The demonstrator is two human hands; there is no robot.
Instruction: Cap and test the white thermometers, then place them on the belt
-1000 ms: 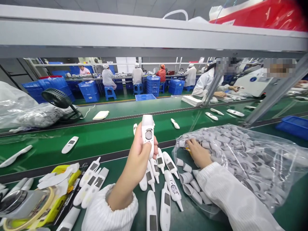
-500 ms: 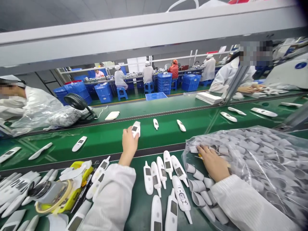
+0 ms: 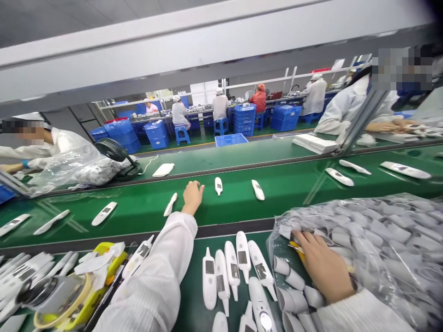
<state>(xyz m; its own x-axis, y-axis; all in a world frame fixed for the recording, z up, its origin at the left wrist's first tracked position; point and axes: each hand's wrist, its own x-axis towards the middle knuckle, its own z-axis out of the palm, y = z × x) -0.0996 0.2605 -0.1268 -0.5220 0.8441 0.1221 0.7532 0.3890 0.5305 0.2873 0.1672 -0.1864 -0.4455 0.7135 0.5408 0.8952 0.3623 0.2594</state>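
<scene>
Over the green conveyor belt (image 3: 235, 203) is my left hand (image 3: 193, 197), its fingers curled; whether anything is in them is hidden. One white thermometer (image 3: 170, 204) lies on the belt just left of it, and another white thermometer (image 3: 218, 186) lies to its right. My right hand (image 3: 325, 267) rests at the left edge of a clear bag of grey sleeves (image 3: 394, 235), with a yellow-handled tool (image 3: 297, 250) under its fingers. Between my arms, several white thermometers (image 3: 222, 279) with screens and narrow tips lie on the green bench.
A yellow tray (image 3: 86, 304) with a tape roll and a jar stands at the lower left, beside more thermometers. Beyond the belt are a black fan (image 3: 116, 154), a white paper stack (image 3: 314, 143), and co-workers at both sides. A metal post (image 3: 363, 120) rises at the right.
The thermometer that was in my left hand is gone from its fingers; one now lies beside it on the belt. My right hand has shifted slightly down and right in view.
</scene>
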